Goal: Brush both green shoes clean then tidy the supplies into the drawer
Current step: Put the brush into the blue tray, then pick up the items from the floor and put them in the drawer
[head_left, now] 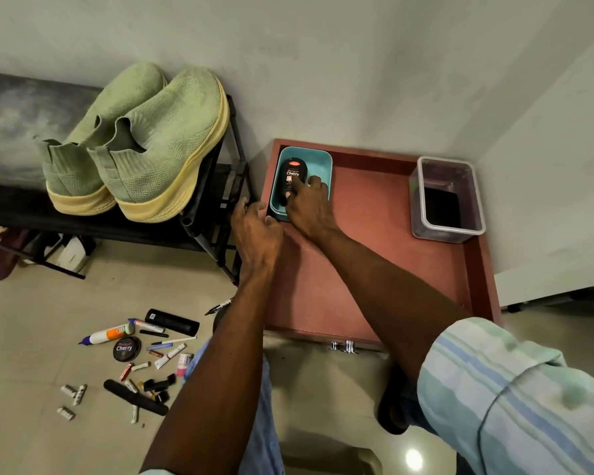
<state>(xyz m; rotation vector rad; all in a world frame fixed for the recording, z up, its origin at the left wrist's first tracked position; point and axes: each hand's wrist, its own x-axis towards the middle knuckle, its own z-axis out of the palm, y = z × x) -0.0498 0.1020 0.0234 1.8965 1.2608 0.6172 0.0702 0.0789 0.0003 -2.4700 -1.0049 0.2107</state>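
Observation:
Two green knit shoes (158, 138) with yellow soles stand side by side on a black rack (216, 200), heels toward me. To their right a reddish drawer (374, 234) is pulled open. In its far left corner sits a teal tray (319, 166) holding a black Cherry polish bottle (293, 171). My right hand (311, 209) reaches into the tray, thumb and index finger on the bottle. My left hand (254, 231) rests at the drawer's left wall beside the tray's near corner, fingers loosely curled.
A clear plastic container (446, 200) stands at the drawer's far right. On the tiled floor at left lie a Cherry polish tin (127, 349), a glue bottle (108, 334), a black brush (136, 397), a black tube (172, 322), a marker (220, 306) and several small items.

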